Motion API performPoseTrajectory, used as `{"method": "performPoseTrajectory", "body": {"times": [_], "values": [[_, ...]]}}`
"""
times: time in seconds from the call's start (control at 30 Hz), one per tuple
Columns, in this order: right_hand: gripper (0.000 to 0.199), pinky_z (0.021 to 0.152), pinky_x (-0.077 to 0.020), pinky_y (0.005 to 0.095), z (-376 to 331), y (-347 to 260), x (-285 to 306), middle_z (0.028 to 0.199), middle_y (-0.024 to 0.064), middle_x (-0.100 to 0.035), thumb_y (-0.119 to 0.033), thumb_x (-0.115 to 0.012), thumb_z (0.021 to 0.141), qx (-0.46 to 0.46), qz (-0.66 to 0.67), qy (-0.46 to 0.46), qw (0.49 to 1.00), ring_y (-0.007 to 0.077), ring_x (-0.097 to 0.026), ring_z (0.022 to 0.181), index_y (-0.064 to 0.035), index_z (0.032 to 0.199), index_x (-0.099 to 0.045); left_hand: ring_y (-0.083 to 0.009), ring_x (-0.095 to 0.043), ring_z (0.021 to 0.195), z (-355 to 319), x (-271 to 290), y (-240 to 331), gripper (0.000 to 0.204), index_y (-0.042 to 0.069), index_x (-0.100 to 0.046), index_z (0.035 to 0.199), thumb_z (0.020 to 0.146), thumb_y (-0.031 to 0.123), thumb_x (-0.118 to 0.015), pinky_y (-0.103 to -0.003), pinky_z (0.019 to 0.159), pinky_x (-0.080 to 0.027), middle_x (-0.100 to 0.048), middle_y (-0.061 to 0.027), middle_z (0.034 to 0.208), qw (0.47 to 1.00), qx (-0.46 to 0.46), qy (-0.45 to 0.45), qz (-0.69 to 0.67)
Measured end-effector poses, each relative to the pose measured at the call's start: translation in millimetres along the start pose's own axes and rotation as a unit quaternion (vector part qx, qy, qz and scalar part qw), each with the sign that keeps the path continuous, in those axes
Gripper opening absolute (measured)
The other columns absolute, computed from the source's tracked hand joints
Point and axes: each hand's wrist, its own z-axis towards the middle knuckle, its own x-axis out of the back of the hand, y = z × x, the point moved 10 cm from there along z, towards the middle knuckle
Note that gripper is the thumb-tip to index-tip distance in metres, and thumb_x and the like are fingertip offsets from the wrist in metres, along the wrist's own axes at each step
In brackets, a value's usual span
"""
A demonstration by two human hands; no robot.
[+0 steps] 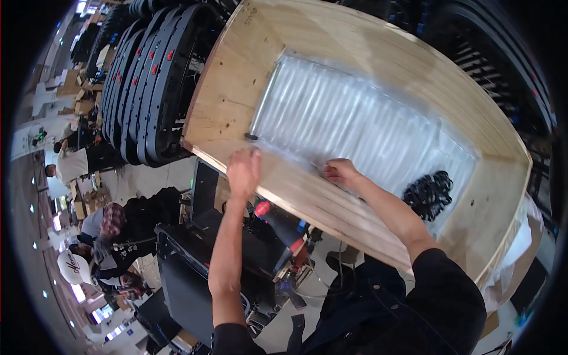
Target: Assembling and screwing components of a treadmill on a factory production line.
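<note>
A deep wooden crate [355, 222] stands in front of me. Ribbed, clear air-column plastic film [337, 106] covers its bottom. My left hand [244, 173] is at the crate's near wall, towards the left corner. Its fingers are bent together, and what they hold, if anything, is hidden. My right hand [341, 172] reaches over the near wall into the crate. Its fingers are pinched at the film's near edge. Along the left end of the film lies a thin rod [267, 97] with a dark tip. A tangled black bundle of loops [427, 196] rests on the film at the right.
Tall black curved frames [155, 83] with red parts stand left of the crate. Below its near wall are a dark open case [192, 281] and a red-and-black tool [275, 222]. Two people at the left include one in a white cap [75, 267]. Black racks [491, 53] stand behind.
</note>
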Motion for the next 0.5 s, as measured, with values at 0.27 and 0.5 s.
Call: {"method": "performPoseTrajectory", "body": {"times": [0.27, 0.5], "values": [[0.027, 0.054, -0.0542, 0.0331, 275.9, -49.7, -210.4, 0.080, 0.0129, -0.071, -0.020, -0.074, 0.081, 0.092, -0.133, -0.067, 0.985, 0.0204, -0.068, 0.065, 0.0004, 0.099, -0.070, -0.0294, -0.065, 0.087, 17.2, -24.4, -17.9, 0.013, 0.009, -0.070, 0.093, 0.083, 0.016, -0.066, -0.043, 0.083, -0.048, -0.068, -0.0088, 0.085, 0.997, 0.033, -0.066, 0.003], [0.052, 0.059, -0.0535, 0.0383, 395.0, -83.6, -250.9, 0.077, 0.0170, -0.071, -0.045, -0.083, 0.071, 0.230, -0.340, 0.238, 0.880, 0.0230, -0.070, 0.072, 0.0034, 0.084, -0.073, -0.0216, -0.063, 0.078, 22.3, -24.7, -38.5, 0.021, 0.010, -0.072, 0.097, 0.076, 0.012, -0.070, -0.035, 0.080, -0.049, -0.064, -0.0031, 0.077, 0.994, 0.079, -0.070, -0.025]]}}
